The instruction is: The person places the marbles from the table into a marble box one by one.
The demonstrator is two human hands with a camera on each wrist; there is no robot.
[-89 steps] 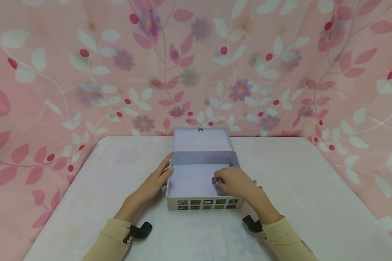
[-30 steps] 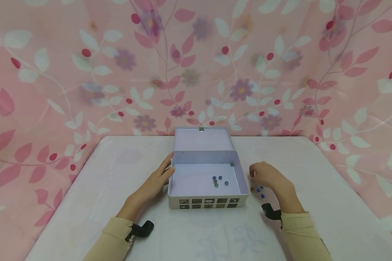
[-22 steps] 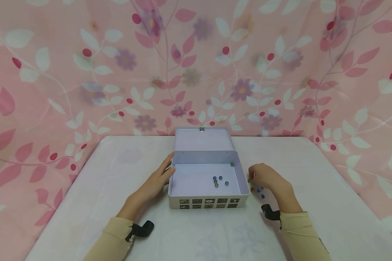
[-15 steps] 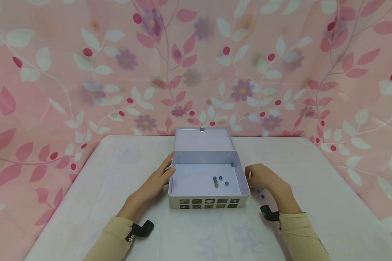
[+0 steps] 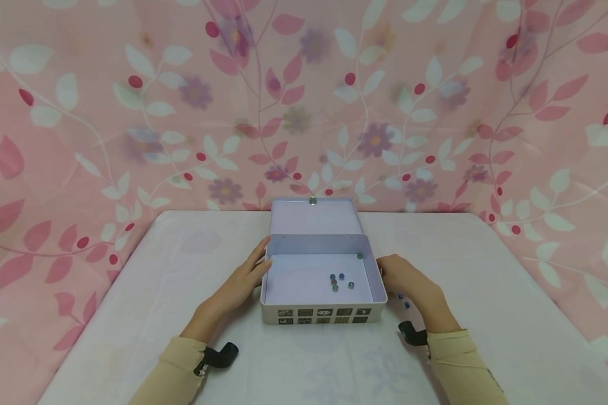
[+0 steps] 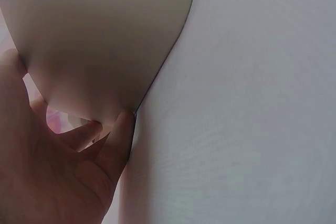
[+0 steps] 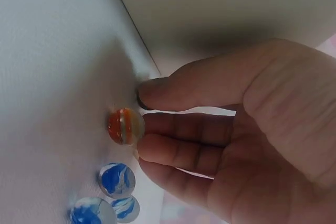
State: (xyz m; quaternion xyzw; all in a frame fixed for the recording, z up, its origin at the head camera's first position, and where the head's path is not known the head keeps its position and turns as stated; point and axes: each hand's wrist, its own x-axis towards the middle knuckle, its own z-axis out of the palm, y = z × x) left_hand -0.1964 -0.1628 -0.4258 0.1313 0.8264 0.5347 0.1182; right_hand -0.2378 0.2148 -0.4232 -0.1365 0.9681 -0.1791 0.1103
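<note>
A pale tin box (image 5: 321, 314) stands with its lid (image 5: 314, 216) raised at the back. Inside lie several glass marbles, among them a blue one (image 5: 342, 276) and a green one (image 5: 360, 256). My left hand (image 5: 240, 284) rests on the box's left side, fingers extended against the wall. Beside the right wall is my right hand (image 5: 407, 278), low over the table. In the right wrist view an orange marble (image 7: 126, 126) lies at its fingertips, with blue-and-white marbles (image 7: 116, 180) near. The index fingertip is hidden behind the thumb, so any pinched marble cannot be seen.
A white cloth covers the table (image 5: 182, 264), and a pink floral curtain (image 5: 304, 101) hangs behind it. Dark picture squares decorate the box's front. Black wrist cameras (image 5: 222, 355) sit at both sleeves.
My right hand left the box's inside, uncovering marbles there, and went to the table on the right. Lately it has slid left toward the box's wall. My left hand stays put.
</note>
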